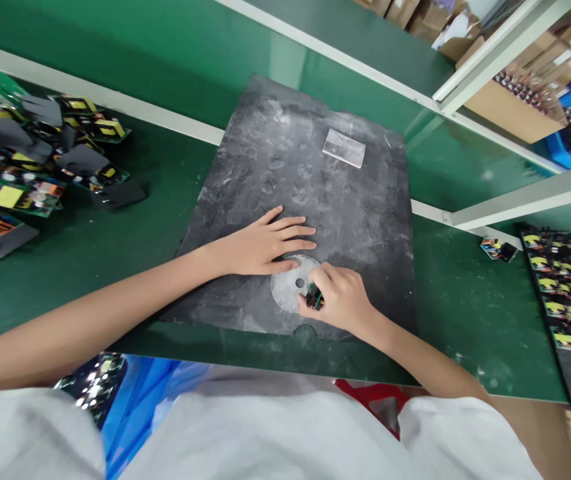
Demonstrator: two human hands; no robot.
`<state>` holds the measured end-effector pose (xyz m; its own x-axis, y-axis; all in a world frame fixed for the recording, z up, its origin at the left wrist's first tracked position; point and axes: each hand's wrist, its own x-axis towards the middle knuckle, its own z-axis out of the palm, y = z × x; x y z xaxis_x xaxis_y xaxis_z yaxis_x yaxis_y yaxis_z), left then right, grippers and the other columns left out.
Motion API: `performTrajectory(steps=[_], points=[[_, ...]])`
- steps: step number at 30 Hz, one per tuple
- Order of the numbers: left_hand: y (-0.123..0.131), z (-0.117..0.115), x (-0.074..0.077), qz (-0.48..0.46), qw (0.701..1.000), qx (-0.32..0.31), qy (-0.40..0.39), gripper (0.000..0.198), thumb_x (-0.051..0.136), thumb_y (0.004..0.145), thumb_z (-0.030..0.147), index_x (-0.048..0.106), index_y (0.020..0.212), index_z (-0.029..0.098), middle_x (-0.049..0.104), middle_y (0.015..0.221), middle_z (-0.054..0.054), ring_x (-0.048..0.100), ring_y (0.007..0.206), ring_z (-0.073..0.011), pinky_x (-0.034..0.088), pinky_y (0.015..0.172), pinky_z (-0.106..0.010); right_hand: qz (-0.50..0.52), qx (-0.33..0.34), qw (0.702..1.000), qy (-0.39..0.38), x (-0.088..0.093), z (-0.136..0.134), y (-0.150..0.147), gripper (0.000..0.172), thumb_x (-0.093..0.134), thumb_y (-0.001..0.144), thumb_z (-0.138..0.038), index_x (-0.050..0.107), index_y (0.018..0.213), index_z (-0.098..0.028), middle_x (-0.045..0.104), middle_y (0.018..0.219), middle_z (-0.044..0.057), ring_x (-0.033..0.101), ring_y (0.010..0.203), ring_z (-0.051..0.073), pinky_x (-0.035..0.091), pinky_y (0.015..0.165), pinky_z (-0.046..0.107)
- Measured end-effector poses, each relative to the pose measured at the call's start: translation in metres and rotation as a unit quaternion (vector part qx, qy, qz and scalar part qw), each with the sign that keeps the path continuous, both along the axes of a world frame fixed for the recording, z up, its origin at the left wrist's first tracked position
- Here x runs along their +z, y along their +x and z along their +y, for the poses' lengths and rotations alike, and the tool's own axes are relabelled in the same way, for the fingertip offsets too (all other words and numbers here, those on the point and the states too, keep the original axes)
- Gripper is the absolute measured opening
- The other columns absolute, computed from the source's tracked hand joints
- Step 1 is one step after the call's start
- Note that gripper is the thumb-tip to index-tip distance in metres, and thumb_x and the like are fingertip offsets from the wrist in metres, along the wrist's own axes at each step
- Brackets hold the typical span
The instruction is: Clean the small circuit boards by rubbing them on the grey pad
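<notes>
On a dark, scuffed mat (285, 173) lies a pale round disc (283, 290) with a dark hole in its middle. My left hand (270, 247) rests flat with fingers spread, its thumb over the disc's upper edge. At the disc's right side, my right hand (343, 293) has its thumb and fingers closed around a small circuit board (315, 297) with dark and green parts. Most of that board is hidden by the fingers. A small grey-white rectangular block (344, 148) sits on the mat's far part.
Circuit boards with black sheets (20, 160) are heaped on the green bench at the left. At the right are a single board (498, 249) and a tray of boards (560, 287). White frame posts (508, 200) stand behind; a blue bin (138, 400) is below the front edge.
</notes>
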<state>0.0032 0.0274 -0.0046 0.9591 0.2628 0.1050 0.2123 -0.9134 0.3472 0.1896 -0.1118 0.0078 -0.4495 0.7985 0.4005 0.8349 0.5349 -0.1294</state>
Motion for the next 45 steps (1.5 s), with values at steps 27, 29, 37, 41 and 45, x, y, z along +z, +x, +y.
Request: performTrajectory(steps=[27,29,37,41,45], points=[[0.0,0.0,0.001,0.015,1.0,-0.004,0.021,0.048,0.037,0.101,0.046,0.041,0.144,0.026,0.034,0.155,-0.004,0.022,0.146,-0.0245,-0.001,0.119,-0.049,0.009,0.082,0.997,-0.008,-0.003,-0.008,-0.008,0.02,0.048,0.08,-0.037,0.049,0.071,-0.02,0.044,0.059,-0.002,0.04,0.052,0.011,0.03,0.049,0.023],[0.0,0.0,0.001,0.014,1.0,-0.002,0.021,0.047,0.038,0.1,0.045,0.042,0.143,0.026,0.035,0.154,-0.004,0.023,0.146,-0.0243,-0.001,0.119,-0.049,0.018,0.089,0.996,-0.013,-0.004,-0.008,-0.008,0.02,0.047,0.08,-0.038,0.048,0.071,-0.02,0.043,0.059,-0.003,0.038,0.051,0.01,0.03,0.048,0.023],[0.0,0.0,0.001,0.015,1.0,-0.003,0.023,0.047,0.037,0.1,0.046,0.041,0.144,0.027,0.034,0.155,-0.003,0.023,0.146,-0.0236,-0.001,0.119,-0.048,0.028,0.09,0.996,-0.009,-0.006,-0.007,-0.006,0.021,0.047,0.08,-0.038,0.048,0.071,-0.02,0.042,0.06,-0.003,0.037,0.052,0.011,0.031,0.048,0.023],[0.0,-0.001,0.001,0.015,1.0,-0.005,0.023,0.047,0.038,0.101,0.045,0.042,0.143,0.026,0.034,0.155,-0.003,0.022,0.146,-0.0242,-0.001,0.119,-0.049,0.033,0.094,0.995,-0.013,-0.006,-0.006,-0.006,0.02,0.048,0.079,-0.038,0.048,0.07,-0.02,0.041,0.06,-0.003,0.036,0.051,0.01,0.031,0.047,0.022],[0.0,-0.001,0.001,0.007,1.0,-0.005,0.017,0.046,0.039,0.1,0.044,0.043,0.143,0.026,0.035,0.154,-0.003,0.023,0.146,-0.0253,-0.001,0.119,-0.05,0.045,0.099,0.994,-0.017,-0.007,-0.005,-0.005,0.02,0.049,0.078,-0.038,0.047,0.069,-0.02,0.041,0.059,-0.003,0.038,0.051,0.01,0.033,0.048,0.022]])
